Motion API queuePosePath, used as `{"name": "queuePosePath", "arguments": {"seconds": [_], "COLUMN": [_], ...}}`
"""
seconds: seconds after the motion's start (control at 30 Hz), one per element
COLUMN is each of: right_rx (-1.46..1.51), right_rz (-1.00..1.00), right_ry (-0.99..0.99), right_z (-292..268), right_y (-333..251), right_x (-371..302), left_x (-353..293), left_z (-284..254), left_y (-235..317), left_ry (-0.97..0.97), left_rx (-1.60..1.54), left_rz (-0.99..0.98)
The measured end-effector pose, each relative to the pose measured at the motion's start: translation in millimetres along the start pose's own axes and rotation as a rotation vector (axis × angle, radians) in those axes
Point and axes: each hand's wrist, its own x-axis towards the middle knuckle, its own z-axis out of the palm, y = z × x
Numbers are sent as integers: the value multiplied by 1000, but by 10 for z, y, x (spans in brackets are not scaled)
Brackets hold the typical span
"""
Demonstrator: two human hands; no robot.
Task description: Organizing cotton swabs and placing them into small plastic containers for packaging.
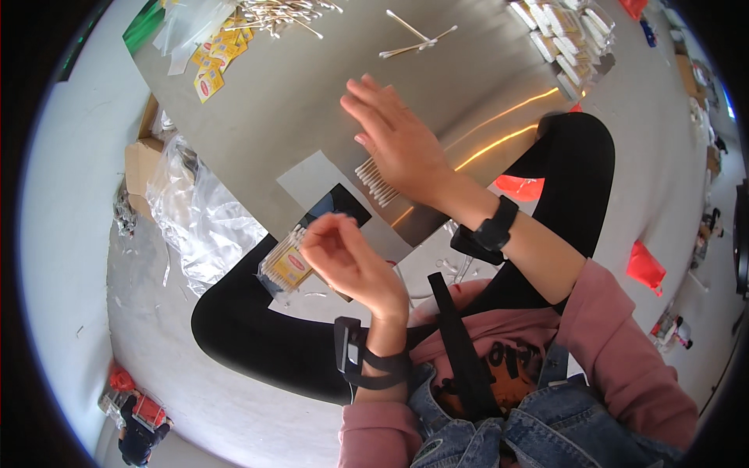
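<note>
My left hand (349, 264) is curled, its fingers closed against a clear pack of cotton swabs (285, 267) with a yellow label. The pack sticks out to the left over my thigh; part of it is hidden behind the fingers. My right hand (402, 144) is stretched out flat over the metal table (289, 101). A neat row of cotton swabs (377, 185) shows beside and partly under its palm; whether the palm touches them I cannot tell. Between the hands lie a pale sheet (310, 178) and a dark, shiny piece (343, 204).
Loose swabs (285, 11) lie in a heap at the far edge, next to yellow cards (222, 53). A few crossed swabs (421, 43) rest at the far middle. White packs (563, 35) are piled at the far right. Clear plastic bags (195, 218) hang left of the table.
</note>
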Motion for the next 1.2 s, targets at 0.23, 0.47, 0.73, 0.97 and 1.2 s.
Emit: {"name": "queuePosePath", "arguments": {"seconds": [0.23, 0.47, 0.73, 0.97, 1.2], "right_rx": [186, 17, -74, -169, -371], "right_rz": [54, -90, -247, -340, -490], "right_ry": [97, -169, -296, -409, -430], "right_z": [-670, -731, -584, -650, -603], "right_y": [30, -120, -250, -234, -235], "right_x": [-48, -163, -86, -38, -15], "left_x": [-391, -255, -240, -234, -260], "left_z": [120, 156, 117, 132, 138], "left_y": [138, 50, 152, 183, 121], "left_ry": [-665, -603, -821, -915, -937], "left_rx": [808, 1106, 1187, 1261, 1277], "left_rz": [286, 328, 123, 109, 109]}}
